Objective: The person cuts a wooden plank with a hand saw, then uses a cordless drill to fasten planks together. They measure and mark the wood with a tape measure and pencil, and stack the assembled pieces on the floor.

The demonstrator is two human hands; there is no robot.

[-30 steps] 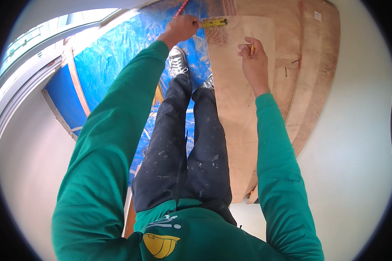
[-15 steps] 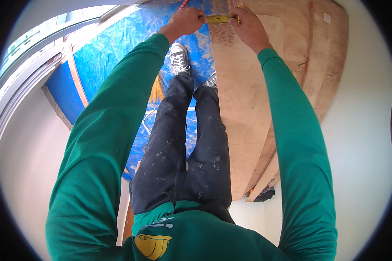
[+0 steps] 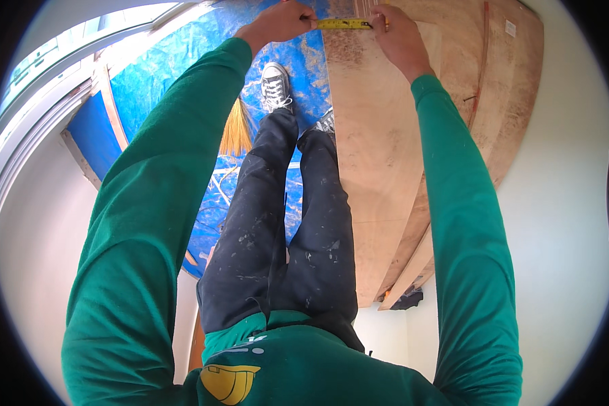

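A yellow tape measure blade (image 3: 345, 24) stretches between my two hands at the far side, across the left edge of a plywood board (image 3: 372, 135). My left hand (image 3: 281, 24), over the blue sheet, pinches the blade's left end. At the other end, on the board, my right hand (image 3: 400, 42) has its fingers closed at the blade. A thin yellow-orange stick, perhaps a pencil (image 3: 387, 21), shows at its fingertips. The tape's case cannot be made out.
Dusty blue sheeting (image 3: 162, 81) covers the floor under my shoes (image 3: 275, 88). Broom bristles (image 3: 237, 132) lie beside my left leg. More wooden boards (image 3: 514, 88) are stacked at the right, near a white wall (image 3: 561, 203). A window frame (image 3: 40, 95) stands at the left.
My hands have drawn apart, the left going left and the right going slightly right. More of the yellow blade now shows between them.
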